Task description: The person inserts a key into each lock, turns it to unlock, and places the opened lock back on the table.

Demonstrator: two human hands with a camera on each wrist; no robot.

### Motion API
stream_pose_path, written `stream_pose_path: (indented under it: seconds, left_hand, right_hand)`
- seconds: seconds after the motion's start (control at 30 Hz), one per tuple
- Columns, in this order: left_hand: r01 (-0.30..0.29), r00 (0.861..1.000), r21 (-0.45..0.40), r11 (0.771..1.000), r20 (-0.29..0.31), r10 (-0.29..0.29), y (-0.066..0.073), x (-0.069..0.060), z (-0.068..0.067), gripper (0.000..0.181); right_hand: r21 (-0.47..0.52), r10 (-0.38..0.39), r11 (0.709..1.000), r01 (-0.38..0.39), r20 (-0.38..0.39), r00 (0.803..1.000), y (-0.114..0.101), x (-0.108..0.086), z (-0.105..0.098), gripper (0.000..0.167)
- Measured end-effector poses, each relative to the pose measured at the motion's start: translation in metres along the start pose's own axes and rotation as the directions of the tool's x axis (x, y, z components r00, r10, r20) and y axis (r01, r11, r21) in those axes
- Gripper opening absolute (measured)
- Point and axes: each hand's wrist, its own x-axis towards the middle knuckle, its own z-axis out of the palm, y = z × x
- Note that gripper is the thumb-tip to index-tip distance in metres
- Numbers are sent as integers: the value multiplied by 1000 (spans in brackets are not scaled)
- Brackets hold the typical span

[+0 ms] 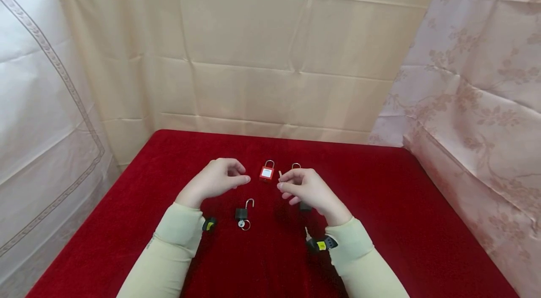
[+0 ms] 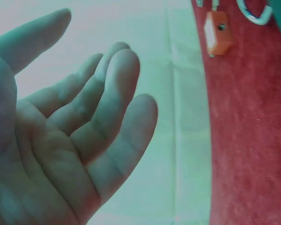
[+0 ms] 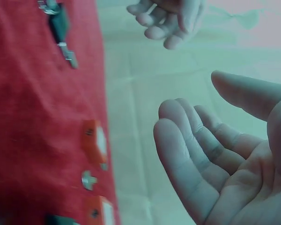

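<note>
Both hands are raised, palms facing each other, fingers loosely bent and holding nothing. My left hand (image 1: 215,178) (image 2: 84,136) is left of a red padlock (image 1: 266,173) (image 2: 219,33) (image 3: 94,140) with a white label. The right hand (image 1: 308,189) (image 3: 225,159) is on the other side, partly hiding a second red padlock (image 3: 99,212) whose shackle shows behind it. A small key (image 3: 88,180) lies between the two red padlocks. Nearer me, a black padlock (image 1: 241,214) (image 3: 59,23) has its shackle swung open and a key with a ring (image 1: 246,225) at its base.
A dark padlock body (image 1: 305,207) shows below the right hand, with another key (image 1: 307,233) closer to that wrist. Red cloth covers the table (image 1: 262,260). Beige cloth (image 1: 253,53) hangs behind it, with patterned cloth (image 1: 486,77) at the right.
</note>
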Motion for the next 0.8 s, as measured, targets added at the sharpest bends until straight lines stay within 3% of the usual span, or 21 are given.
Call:
stream_pose_path:
  seconds: [0.23, 0.53, 0.8]
  left_hand:
    - [-36, 994, -37, 999, -109, 31, 12, -9, -12, 30]
    - [-50, 991, -40, 998, -129, 44, 19, -11, -12, 28]
    - [-82, 980, -26, 996, -182, 76, 26, -12, -7, 30]
  right_hand:
    - [10, -67, 998, 69, -94, 993, -17, -13, -22, 27]
    - [-13, -81, 997, 80, -85, 993, -20, -17, -28, 34]
    - [-68, -67, 996, 59, -125, 990, -25, -22, -35, 35]
